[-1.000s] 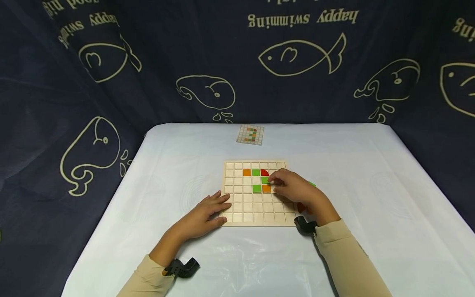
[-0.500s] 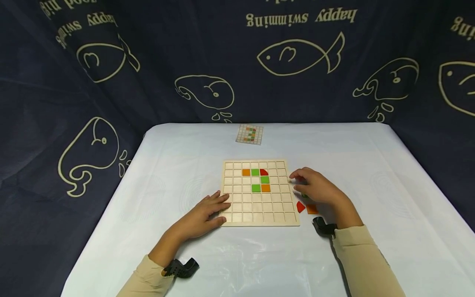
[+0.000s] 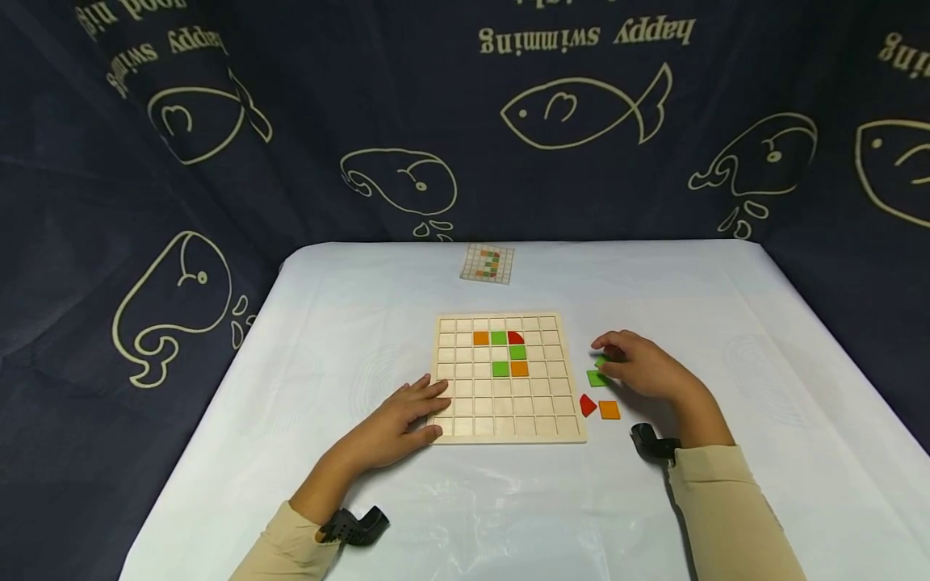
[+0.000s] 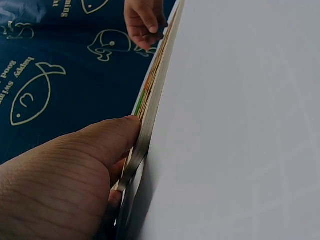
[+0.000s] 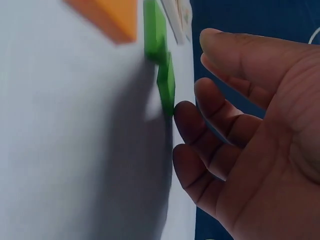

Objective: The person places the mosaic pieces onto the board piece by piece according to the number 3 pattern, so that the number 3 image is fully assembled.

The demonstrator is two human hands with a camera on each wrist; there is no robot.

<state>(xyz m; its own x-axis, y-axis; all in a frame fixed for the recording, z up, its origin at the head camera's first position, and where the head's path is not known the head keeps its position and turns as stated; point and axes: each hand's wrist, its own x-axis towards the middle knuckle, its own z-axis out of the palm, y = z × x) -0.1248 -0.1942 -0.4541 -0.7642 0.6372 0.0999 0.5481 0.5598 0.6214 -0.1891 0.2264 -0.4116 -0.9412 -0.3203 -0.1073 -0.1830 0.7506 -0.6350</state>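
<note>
My left hand [image 3: 395, 424] rests with spread fingers on the left edge of a wooden grid board [image 3: 465, 407]; in the left wrist view its thumb [image 4: 117, 137] lies along that edge. Colored tiles fill part of the grid, among them an orange square [image 3: 481, 338], a green square [image 3: 498, 337] and a red quarter-circle [image 3: 515, 338]. Right of the board, my right hand [image 3: 647, 371] hovers over two loose green tiles, one [image 3: 597, 378] in plain sight and one [image 3: 601, 361] partly covered. The right wrist view shows thumb and fingers apart, a fingertip [image 5: 182, 112] right at the nearer green tile [image 5: 166, 87].
A loose red piece [image 3: 587, 406] and an orange square [image 3: 609, 410] lie just below the green tiles. Behind the board, a small pattern card [image 3: 472, 270] shows a colored grid. A dark printed curtain [image 3: 581, 194] hangs past the table's far edge.
My right hand has left the board and moved right to the loose tiles, uncovering the red and orange pieces. My left hand stays put.
</note>
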